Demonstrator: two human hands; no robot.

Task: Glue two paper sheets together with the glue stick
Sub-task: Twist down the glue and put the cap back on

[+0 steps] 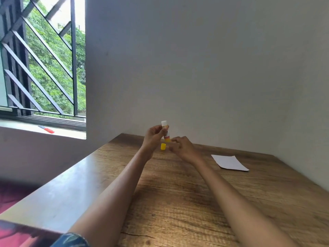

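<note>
Both hands are up over the far end of the table. From the head view, the left hand holds the glue stick upright, with its fingers curled around the middle of the tube. The white glue tip points up. The right hand has its fingertips at the yellow bottom of the stick, and it looks like it is pinching the part that turns. The yellow cap is off and stands on the table just under the hands. White paper lies flat on the table, off to the right and well apart from the hands. I cannot tell if it is one sheet or two.

The step now seems to be turning the bottom to push the glue up. It is best to turn slowly and bring up only a little glue, so it does not snap. Hold the tube still with the left hand.
</note>
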